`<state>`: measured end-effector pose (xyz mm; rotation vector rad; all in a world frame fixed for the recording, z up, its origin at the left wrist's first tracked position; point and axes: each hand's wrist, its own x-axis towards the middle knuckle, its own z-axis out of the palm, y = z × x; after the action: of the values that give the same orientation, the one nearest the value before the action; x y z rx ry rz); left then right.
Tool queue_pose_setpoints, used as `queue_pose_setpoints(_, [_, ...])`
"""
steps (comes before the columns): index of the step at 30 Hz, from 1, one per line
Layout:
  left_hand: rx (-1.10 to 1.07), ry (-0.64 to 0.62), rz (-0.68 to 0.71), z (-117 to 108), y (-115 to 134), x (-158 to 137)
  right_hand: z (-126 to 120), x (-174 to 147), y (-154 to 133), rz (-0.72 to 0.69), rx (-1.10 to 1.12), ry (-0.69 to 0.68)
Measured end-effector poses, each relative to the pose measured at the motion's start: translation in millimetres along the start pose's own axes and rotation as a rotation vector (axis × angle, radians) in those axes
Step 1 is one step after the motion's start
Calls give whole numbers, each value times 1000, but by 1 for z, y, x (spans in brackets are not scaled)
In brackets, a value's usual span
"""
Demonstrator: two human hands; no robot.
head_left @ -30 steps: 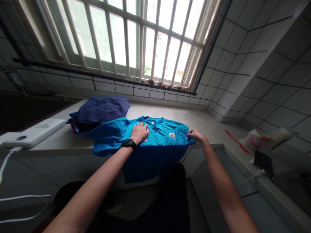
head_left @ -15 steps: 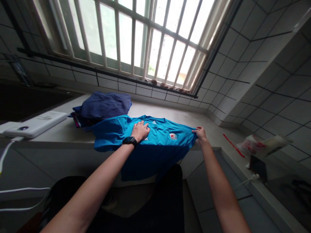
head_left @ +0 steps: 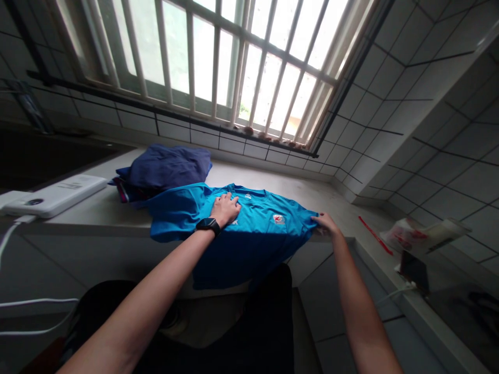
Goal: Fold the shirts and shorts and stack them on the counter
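Observation:
A bright blue T-shirt (head_left: 257, 210) with a small red and white badge lies across the counter's front edge, its lower part hanging down in shadow. My left hand (head_left: 225, 209), with a dark watch at the wrist, rests flat on the shirt's chest below the collar, fingers spread. At the shirt's right sleeve, my right hand (head_left: 326, 223) pinches the sleeve end between thumb and fingers. The other sleeve spreads out left of my left hand, close to a folded pile of dark blue clothes (head_left: 167, 166).
A white power bank (head_left: 58, 195) with a white cable sits on the counter (head_left: 273, 179) at left, beside a dark sink (head_left: 39, 161). To the right are a red strip (head_left: 375, 235), a plastic bag (head_left: 405, 235) and a phone-like dark device (head_left: 414, 270). A barred window stands behind.
My right hand has shifted slightly right and down with the sleeve end, its wrist turned more sideways. My left hand stays in place on the shirt.

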<state>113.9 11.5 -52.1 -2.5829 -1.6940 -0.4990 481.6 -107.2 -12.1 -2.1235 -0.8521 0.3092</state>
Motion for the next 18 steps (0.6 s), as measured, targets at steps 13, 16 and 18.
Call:
queue_pose_setpoints(13, [26, -4, 0, 1, -1, 1, -3, 5, 4, 5, 566, -202])
queue_pose_setpoints(16, [22, -3, 2, 1, -1, 1, -2, 4, 1, -23, 603, -226])
queue_pose_setpoints(18, [17, -4, 5, 0, -1, 1, -4, 4, 1, -46, 612, -165])
